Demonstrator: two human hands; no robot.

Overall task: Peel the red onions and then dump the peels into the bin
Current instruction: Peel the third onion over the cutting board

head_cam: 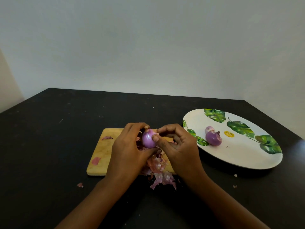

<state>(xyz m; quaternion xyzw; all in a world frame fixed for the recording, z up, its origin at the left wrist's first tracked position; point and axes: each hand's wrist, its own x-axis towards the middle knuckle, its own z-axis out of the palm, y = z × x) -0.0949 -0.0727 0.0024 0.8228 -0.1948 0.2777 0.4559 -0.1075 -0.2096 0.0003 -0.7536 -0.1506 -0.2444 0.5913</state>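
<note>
A plain pale grey-white wall (148, 38) fills the upper half, softly and evenly lit, and a warmer cream side wall (6, 80) meets it at the far left. Below lies a matt black counter (49, 146), its top scuffed and flecked with pale marks, its far edge straight

We grip the held onion (148, 139), glossy purple and nearly bare, dry tip up, between our left hand (125, 151) and right hand (178, 146) above the cutting board (99, 156). The larger onion (213, 138) touches the smaller onion (209, 129) behind it on the plate (239, 159). Papery pink peels (158, 169) spill off the board's near edge onto the tabletop (49, 146).
</note>
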